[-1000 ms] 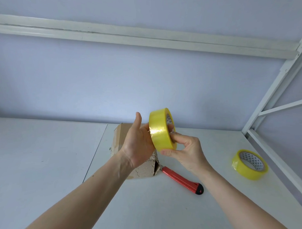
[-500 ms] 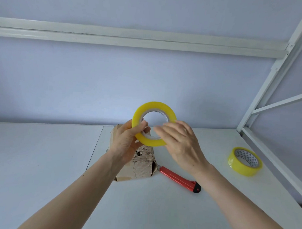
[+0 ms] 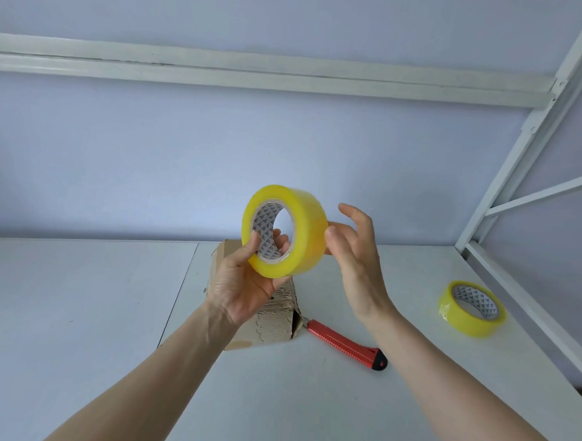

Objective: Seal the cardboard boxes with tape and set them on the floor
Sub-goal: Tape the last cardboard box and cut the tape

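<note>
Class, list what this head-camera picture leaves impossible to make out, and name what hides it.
1. Cardboard box: top and flaps hidden by the left hand and held tape roll.
2. Held roll's loose end: not discernible.
3. Utility knife blade: tip behind the box corner.
4. Floor: outside the frame.

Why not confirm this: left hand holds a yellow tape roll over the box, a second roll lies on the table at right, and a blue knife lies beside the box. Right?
Not quite: the knife is red, not blue, as the head view shows. The rest stands: the left hand holds a tape roll over the box, and a second roll lies at right.
</note>
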The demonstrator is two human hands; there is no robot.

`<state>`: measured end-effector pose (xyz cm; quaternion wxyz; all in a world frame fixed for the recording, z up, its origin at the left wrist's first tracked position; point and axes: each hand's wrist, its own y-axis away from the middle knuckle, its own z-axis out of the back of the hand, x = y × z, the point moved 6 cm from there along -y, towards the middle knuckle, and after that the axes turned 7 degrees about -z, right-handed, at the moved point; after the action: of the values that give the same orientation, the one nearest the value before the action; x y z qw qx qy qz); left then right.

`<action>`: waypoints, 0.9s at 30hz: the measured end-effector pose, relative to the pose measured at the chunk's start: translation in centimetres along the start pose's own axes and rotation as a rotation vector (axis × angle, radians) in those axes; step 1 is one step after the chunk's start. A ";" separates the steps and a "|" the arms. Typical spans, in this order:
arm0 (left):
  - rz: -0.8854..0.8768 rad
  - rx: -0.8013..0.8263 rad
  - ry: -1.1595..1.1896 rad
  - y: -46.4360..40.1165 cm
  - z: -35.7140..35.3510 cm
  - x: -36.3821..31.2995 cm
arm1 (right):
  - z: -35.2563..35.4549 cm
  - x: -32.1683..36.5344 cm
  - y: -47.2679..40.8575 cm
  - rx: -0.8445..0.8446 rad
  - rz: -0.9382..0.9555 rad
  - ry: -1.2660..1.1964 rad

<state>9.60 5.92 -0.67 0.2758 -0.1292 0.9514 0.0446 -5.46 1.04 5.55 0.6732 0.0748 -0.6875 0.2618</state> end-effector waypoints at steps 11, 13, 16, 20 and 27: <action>-0.151 0.311 -0.239 -1.0 -0.5 -2.4 | 0.9 -1.1 0.1 0.024 0.158 0.228; -0.166 0.352 -0.284 -1.0 -0.8 -2.8 | 1.1 -1.3 0.1 0.029 0.154 0.214; -0.202 0.387 -0.360 -1.1 -1.1 -3.0 | 1.3 -1.5 0.0 0.031 0.135 0.189; -0.237 0.393 -0.435 -0.9 -1.6 -3.3 | 1.9 -1.7 -0.2 0.025 0.107 0.164; -0.276 0.322 -0.628 -0.6 -2.8 -4.0 | 2.2 -3.4 -0.5 0.118 -0.059 -0.081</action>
<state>11.57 5.76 3.87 0.5741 -0.1912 0.7891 -0.1057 -6.89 -1.22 2.51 0.6466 0.1454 -0.6950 0.2788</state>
